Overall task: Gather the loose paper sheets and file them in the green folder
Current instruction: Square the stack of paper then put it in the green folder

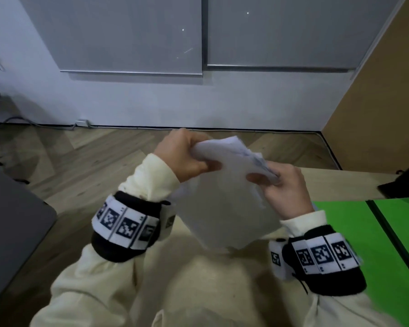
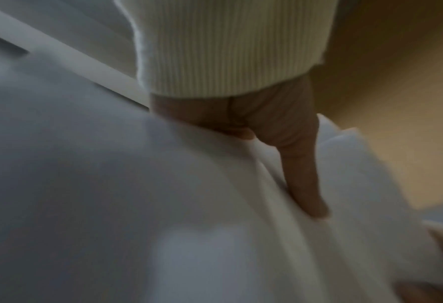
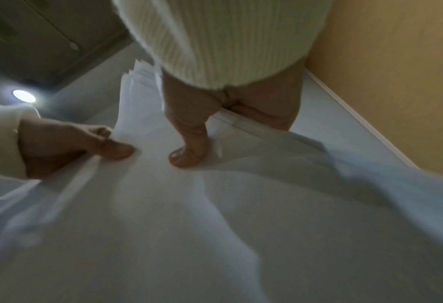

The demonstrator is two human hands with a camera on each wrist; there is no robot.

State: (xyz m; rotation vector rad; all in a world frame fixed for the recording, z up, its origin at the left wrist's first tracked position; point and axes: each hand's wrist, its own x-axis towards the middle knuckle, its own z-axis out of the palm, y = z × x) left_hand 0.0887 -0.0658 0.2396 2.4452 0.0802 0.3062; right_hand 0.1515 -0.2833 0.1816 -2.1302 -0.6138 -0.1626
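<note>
A stack of white paper sheets is held up in the air in front of my chest, its lower end hanging toward my lap. My left hand grips the stack's top left edge, thumb on the near face. At the top right corner my right hand pinches the sheets, thumb in front. The right wrist view shows the sheets, my right hand and my left hand on them. In the left wrist view my left hand presses the sheets. The green folder lies open on the table at my right.
A light wooden table runs along the right side under the folder. A black object sits at the table's right edge. A dark grey surface lies at the left. Wooden floor and a white wall are ahead.
</note>
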